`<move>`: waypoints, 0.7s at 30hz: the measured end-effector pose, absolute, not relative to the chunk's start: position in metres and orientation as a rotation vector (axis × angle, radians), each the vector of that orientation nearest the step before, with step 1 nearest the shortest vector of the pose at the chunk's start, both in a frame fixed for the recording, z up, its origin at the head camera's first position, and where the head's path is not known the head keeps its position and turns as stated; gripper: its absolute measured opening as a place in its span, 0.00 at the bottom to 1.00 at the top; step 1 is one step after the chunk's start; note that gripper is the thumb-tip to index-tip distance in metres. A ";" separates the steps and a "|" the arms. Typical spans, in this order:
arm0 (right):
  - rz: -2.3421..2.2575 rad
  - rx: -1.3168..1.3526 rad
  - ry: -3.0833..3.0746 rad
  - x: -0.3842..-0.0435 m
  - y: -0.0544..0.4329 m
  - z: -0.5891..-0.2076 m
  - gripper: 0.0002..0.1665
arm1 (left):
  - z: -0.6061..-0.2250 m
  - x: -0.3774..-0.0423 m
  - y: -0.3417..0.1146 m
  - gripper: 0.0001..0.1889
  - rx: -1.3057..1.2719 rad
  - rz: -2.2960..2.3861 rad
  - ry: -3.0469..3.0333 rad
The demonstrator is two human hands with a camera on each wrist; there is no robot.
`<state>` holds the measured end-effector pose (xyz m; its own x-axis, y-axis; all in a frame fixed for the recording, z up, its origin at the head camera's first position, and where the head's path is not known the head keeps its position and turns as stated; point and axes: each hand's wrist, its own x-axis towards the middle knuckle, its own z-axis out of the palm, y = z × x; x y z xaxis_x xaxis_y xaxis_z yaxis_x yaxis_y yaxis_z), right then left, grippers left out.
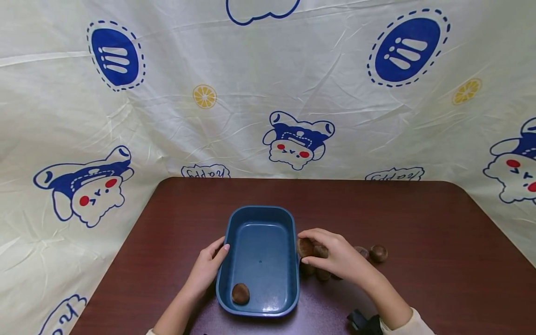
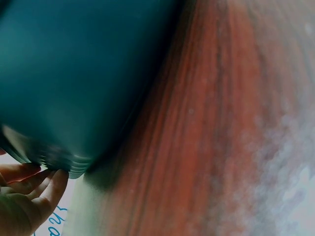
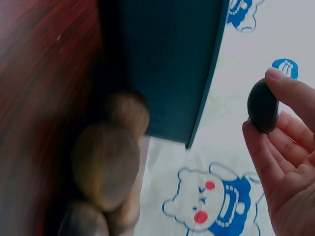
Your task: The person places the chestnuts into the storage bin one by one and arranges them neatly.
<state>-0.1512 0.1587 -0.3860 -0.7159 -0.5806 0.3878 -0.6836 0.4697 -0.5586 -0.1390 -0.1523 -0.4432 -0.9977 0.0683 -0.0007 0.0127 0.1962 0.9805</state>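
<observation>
A blue plastic bin point(image 1: 260, 260) stands on the table with one chestnut point(image 1: 240, 294) at its near left corner. My left hand point(image 1: 211, 260) holds the bin's left side, thumb at the rim; the left wrist view shows its fingers point(image 2: 55, 189) against the outer wall. Between thumb and fingertips my right hand point(image 1: 335, 253) pinches a chestnut point(image 3: 263, 105), raised beside the bin's right wall. Below that hand lie several more chestnuts point(image 3: 106, 164), close to the bin and partly hidden by the hand in the head view.
Farther right on the dark wooden table point(image 1: 418, 218), another chestnut point(image 1: 378, 253) lies beside a partly hidden one. A black strap-like object point(image 1: 363, 322) shows by the right wrist. Behind the table hangs a pale printed cloth point(image 1: 167, 125).
</observation>
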 end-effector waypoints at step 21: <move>0.987 1.392 -2.733 -0.160 0.084 -0.385 0.27 | -0.445 -0.139 -0.153 0.23 0.092 2.002 2.368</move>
